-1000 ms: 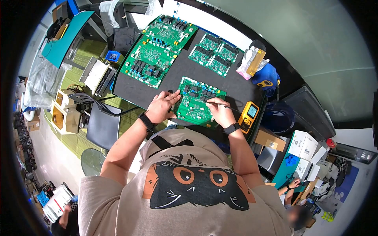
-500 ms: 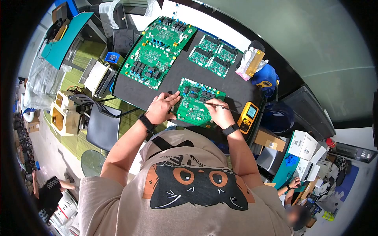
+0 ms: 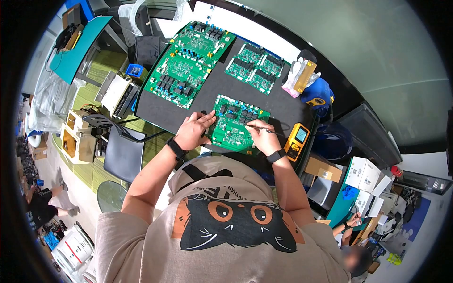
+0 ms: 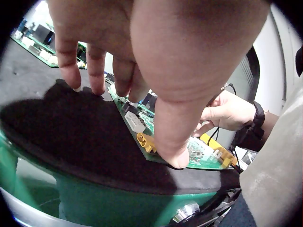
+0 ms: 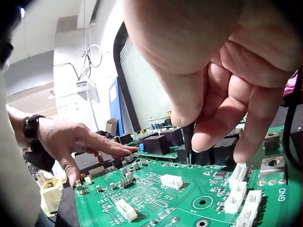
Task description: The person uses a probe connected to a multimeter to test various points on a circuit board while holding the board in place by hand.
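Note:
A green circuit board [image 3: 231,132] lies on the black mat near the person's body. The left hand [image 3: 192,130] rests at its left side; in the left wrist view the thumb of the left hand [image 4: 175,127] presses on the board's edge, its fingers stretched out. The right hand [image 3: 265,137] pinches a thin dark tool [image 3: 260,128] over the board. In the right wrist view the tool's narrow tip [image 5: 189,153] points down at the board, beside black block components, between thumb and fingers of the right hand [image 5: 222,80].
Two large green boards [image 3: 181,73] lie at the back left of the mat, and a panel of smaller boards [image 3: 255,68] at the back. A yellow meter [image 3: 297,141] is right of the right hand. Behind it stand a blue device [image 3: 318,93] and gloves [image 3: 295,75].
Both hands stay almost in place, with the tool still over the board. In the background at lower left, another person has come into view and moved.

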### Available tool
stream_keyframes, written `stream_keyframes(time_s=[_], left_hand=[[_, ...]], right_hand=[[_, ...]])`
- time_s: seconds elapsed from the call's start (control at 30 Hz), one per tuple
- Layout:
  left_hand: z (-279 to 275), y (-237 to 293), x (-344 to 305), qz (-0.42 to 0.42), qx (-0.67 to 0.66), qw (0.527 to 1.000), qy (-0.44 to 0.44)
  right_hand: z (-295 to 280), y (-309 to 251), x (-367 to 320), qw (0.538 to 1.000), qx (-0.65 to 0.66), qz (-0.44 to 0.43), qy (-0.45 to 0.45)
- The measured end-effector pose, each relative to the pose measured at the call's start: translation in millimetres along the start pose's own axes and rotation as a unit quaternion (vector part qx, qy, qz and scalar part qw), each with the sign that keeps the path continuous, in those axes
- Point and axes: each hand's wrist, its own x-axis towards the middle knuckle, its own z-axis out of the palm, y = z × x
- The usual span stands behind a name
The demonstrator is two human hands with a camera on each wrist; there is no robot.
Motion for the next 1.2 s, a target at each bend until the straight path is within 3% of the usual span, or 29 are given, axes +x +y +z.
stream_keyframes(time_s=[0.2,1.2], left_hand=[[-0.7,0.6,-0.2,-0.003,0.001,1.0,-0.003],[-2.8,5.5,-0.7,-0.017,-0.009,1.0,-0.006]], right_hand=[[-0.6,-4.3,-0.3,0.999,-0.045,-0.009,-0.016],[3.3,-3.0,-5.7,1.0,0.012,0.01,0.015]])
